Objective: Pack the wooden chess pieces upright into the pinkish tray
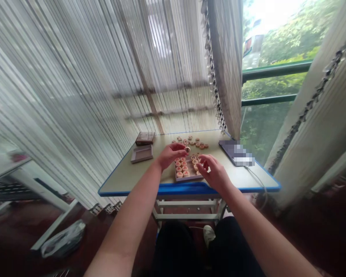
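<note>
My left hand (174, 152) is closed in a pinch on a round xiangqi piece (187, 150), raised above the back of a shallow tray (193, 176). Two columns of pale wooden pieces with red characters (185, 168) fill the tray's left side. More pieces (195, 162) stand along its right side, partly covered by my right hand (212, 168). The fingers of that hand are bent and apart from the thumb, close to those pieces; I see nothing held between them. Behind my hands, loose xiangqi pieces (202, 146) lie scattered on the table.
On the table's (118, 181) left side lie an empty shallow box part (142, 153) and a brown box (145, 137). A dark tablet or phone (233, 152) with a white cable (258, 177) lies at the right. String curtains (173, 104) hang behind the far edge.
</note>
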The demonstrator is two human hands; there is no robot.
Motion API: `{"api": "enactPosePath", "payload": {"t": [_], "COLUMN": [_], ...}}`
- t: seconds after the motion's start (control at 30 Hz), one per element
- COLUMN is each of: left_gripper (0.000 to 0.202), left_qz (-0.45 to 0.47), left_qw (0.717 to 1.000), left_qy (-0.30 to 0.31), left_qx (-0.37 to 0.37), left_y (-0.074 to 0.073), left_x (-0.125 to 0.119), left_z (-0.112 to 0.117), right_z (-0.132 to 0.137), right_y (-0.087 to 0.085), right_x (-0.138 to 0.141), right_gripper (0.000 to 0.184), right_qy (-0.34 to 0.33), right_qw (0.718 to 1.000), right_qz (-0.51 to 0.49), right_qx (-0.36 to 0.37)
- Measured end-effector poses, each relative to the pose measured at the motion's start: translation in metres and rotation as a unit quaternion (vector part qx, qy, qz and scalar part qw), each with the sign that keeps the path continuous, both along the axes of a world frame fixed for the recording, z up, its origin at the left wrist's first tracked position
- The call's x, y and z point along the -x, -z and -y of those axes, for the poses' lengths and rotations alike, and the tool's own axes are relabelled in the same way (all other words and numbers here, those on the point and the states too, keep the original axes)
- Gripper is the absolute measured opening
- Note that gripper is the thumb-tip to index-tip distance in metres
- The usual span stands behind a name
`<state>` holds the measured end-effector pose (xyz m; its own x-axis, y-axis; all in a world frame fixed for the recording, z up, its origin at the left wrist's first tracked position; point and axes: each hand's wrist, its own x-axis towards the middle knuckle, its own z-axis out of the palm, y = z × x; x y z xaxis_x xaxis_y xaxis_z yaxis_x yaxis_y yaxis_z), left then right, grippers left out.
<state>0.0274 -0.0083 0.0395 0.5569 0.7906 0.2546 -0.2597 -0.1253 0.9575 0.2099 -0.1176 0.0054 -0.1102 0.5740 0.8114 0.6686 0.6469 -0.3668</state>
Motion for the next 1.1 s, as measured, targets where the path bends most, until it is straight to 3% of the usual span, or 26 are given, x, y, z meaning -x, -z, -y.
{"api": "enactPosePath", "payload": {"t": [0.13, 0.3, 0.57, 0.63, 0.67, 0.7, 0.73, 0.77, 0.83, 0.93, 1.1], "left_gripper": [0.028, 0.025, 0.026, 0.032, 0.036, 0.041, 0.044, 0.045, 0.044, 0.043, 0.043], "left_qz": [0.028, 0.067, 0.03, -0.009, -0.033, -0.056, -0.087, -0.125, -0.203, -0.286, -0.363], "left_qw": [0.999, 0.996, 0.999, 0.999, 0.994, 0.978, 0.944, 0.894, 0.799, 0.735, 0.713], "left_qy": [0.016, 0.017, 0.016, -0.035, -0.095, -0.185, -0.298, -0.399, -0.51, -0.529, -0.516], "left_qx": [0.025, 0.055, 0.028, -0.008, -0.036, -0.071, -0.112, -0.163, -0.247, -0.313, -0.306], "left_y": [-0.001, -0.005, -0.005, -0.005, -0.005, -0.004, -0.003, -0.001, 0.004, 0.013, 0.022], "left_x": [0.002, 0.01, 0.01, 0.012, 0.014, 0.017, 0.019, 0.021, 0.025, 0.025, 0.023], "left_z": [-0.001, 0.0, 0.001, -0.001, -0.003, -0.005, -0.008, -0.011, -0.017, -0.023, -0.026], "right_z": [-0.017, -0.025, -0.029, -0.024, -0.02, -0.015, -0.01, -0.004, 0.005, 0.009, 0.002], "right_y": [-0.02, -0.047, -0.046, -0.044, -0.042, -0.04, -0.036, -0.032, -0.022, -0.009, -0.005], "right_x": [0.006, 0.019, 0.03, 0.019, 0.012, 0.004, -0.004, -0.011, -0.023, -0.031, -0.03], "right_gripper": [0.034, 0.029, 0.017, 0.017, 0.017, 0.017, 0.018, 0.019, 0.018, 0.019, 0.017], "right_qy": [0.023, 0.023, 0.046, 0.034, 0.029, 0.025, 0.019, 0.014, -0.008, -0.024, -0.033], "right_qw": [0.999, 0.994, 0.997, 0.999, 0.999, 0.999, 0.998, 0.998, 0.993, 0.983, 0.97], "right_qz": [0.02, 0.08, 0.03, -0.008, -0.027, -0.042, -0.047, -0.043, -0.031, -0.021, 0.009], "right_qx": [-0.03, -0.069, -0.053, -0.034, -0.017, 0.003, 0.026, 0.053, 0.114, 0.182, 0.239]}}
